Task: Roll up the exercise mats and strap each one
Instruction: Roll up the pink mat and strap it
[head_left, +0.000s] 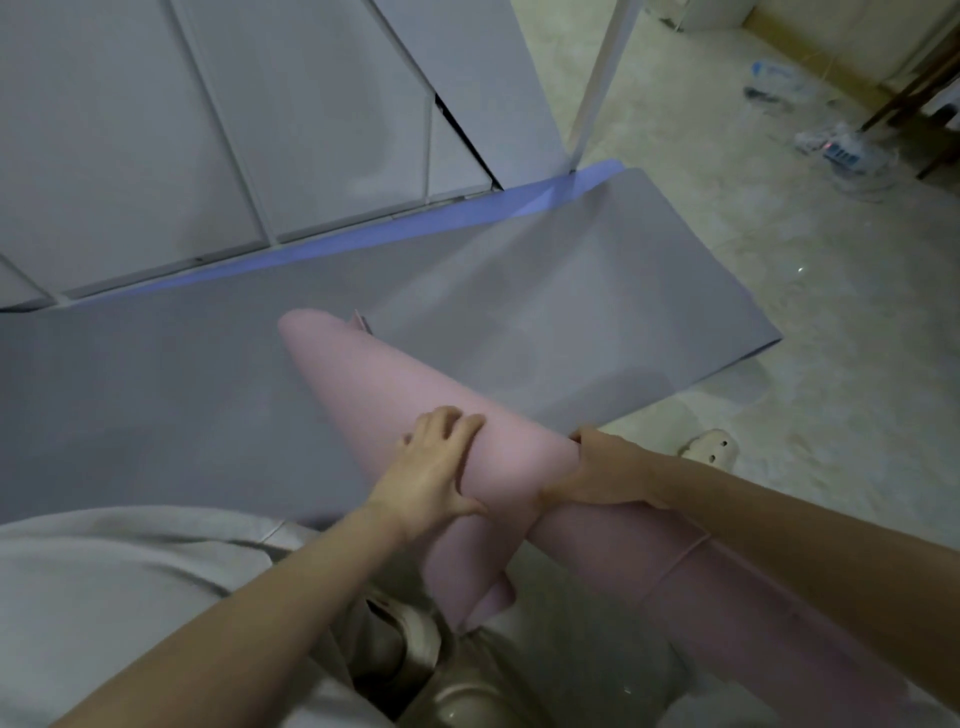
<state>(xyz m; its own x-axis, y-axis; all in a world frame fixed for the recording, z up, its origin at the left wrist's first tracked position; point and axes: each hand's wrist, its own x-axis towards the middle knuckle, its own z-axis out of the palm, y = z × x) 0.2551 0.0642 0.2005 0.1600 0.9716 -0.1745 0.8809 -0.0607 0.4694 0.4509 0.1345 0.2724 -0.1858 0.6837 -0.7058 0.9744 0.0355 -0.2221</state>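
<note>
Tension matters most in this step. The pink exercise mat (395, 395) is partly rolled and held up off the floor (779, 291), with its far end over the grey mat (519, 291) that lies flat beside the cabinet doors (208, 130). A loose pink tail runs back under the right forearm toward the lower right.

The left hand (436, 467) curls over the top of the roll, fingers spread across it and thumb tucked against its near side. The right hand (597, 475) grips the roll's right flank, about where the loose tail leaves it; its fingertips are hidden behind the mat.

The roll looks fatter near the hands than at the far end, though the wide lens may exaggerate this. If it is really coning, it should be squared up before any strap goes on:
- Keep both hands clamped on the roll.
- Draw the tail taut.
- Wind it on so its edge lines up with the layers beneath.

Resting the roll on the grey mat would probably make an even turn easier than working in the air.

A small pink tab (363, 323) shows at the far end; I cannot tell whether it is a strap. No strap is around the roll yet, and the grey mat is not yet rolled.
</note>
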